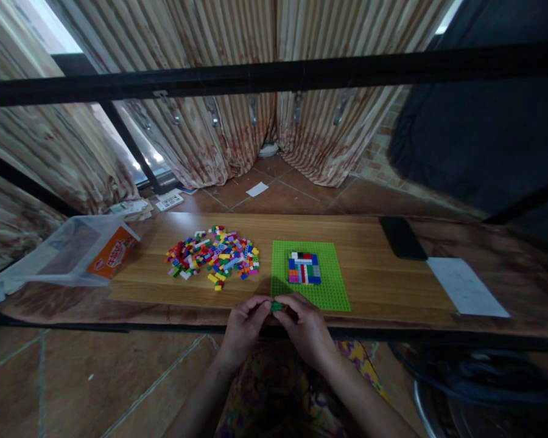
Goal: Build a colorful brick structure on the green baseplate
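Between the fingertips of both hands sits a small green toy brick (276, 306), held just over the near edge of the board. My left hand (246, 322) pinches its left side, and my right hand (305, 321) grips it from the right. Fingers cover part of the brick, so I cannot tell whether it is one piece or more. Just beyond my hands lies a light green studded baseplate (333, 274). On it stands a roughly square build of multicoloured bricks (304, 268). Left of the baseplate spreads a pile of loose bricks (219, 250).
A clear plastic box (73, 243) with an orange label stands at the left end of the wooden board (369, 286). Toward the right lie a black phone (402, 238) and a white paper sheet (468, 286). A dark metal bar (274, 78) crosses beyond the board, before striped curtains (201, 134).
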`<action>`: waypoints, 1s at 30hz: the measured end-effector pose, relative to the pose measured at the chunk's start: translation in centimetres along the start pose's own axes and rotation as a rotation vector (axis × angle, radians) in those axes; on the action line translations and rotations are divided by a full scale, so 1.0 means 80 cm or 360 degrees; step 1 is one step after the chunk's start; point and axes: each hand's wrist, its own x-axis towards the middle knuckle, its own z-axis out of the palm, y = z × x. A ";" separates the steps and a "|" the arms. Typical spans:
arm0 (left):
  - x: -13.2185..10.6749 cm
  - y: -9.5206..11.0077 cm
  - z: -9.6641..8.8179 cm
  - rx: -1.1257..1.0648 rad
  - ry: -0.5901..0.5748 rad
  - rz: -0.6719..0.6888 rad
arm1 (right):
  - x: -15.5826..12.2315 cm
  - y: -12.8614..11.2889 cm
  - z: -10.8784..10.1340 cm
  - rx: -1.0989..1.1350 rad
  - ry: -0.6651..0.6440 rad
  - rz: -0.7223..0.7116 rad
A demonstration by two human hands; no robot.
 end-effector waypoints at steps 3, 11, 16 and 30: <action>0.003 -0.005 -0.001 0.0029 0.0052 0.0036 | 0.001 0.005 0.006 -0.0051 -0.0007 -0.0008; 0.008 -0.024 -0.055 0.0617 0.0647 0.0204 | 0.031 0.002 0.029 -0.0606 -0.0102 -0.0219; 0.013 -0.030 -0.098 0.0966 0.0948 0.0140 | 0.065 -0.008 0.053 -0.0807 -0.0233 -0.0282; 0.042 -0.022 -0.098 0.1645 0.0912 -0.0009 | 0.065 0.003 0.078 -0.0815 0.0032 -0.0319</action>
